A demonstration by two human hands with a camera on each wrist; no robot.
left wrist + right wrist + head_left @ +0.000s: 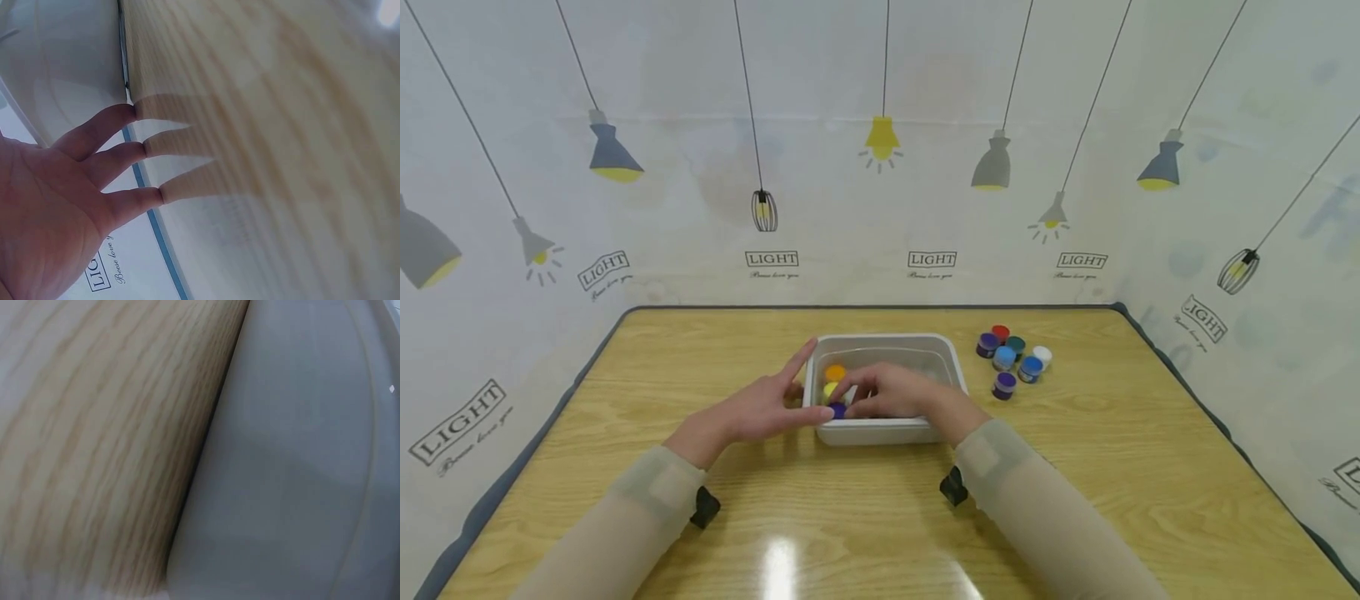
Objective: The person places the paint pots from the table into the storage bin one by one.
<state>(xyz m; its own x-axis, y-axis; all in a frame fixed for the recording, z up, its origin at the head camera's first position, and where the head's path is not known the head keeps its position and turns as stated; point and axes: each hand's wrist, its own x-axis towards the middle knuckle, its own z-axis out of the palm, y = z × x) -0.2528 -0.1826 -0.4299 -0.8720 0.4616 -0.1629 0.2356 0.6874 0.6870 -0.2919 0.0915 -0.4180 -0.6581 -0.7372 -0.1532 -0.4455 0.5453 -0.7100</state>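
Observation:
A white plastic tray (880,431) stands mid-table. Inside its left end, small paint pots line up: an orange-lidded pot (835,372), a yellow-lidded pot (830,390) and a dark blue-purple pot (837,411) at the near corner. My right hand (891,392) reaches over the near wall and pinches the dark pot between thumb and fingers. My left hand (763,408) spreads around the tray's left end, index finger along the far rim, thumb over the near rim beside that pot. In the left wrist view, three fingertips of the left hand (56,206) rest on the table.
Right of the tray, several paint pots stand grouped on the wooden table (1075,483): a red pot (1000,332), a green pot (1016,347), a white pot (1042,357) and blue and purple ones, with a purple pot (1003,386) nearest. A lamp-patterned curtain (850,167) surrounds the table.

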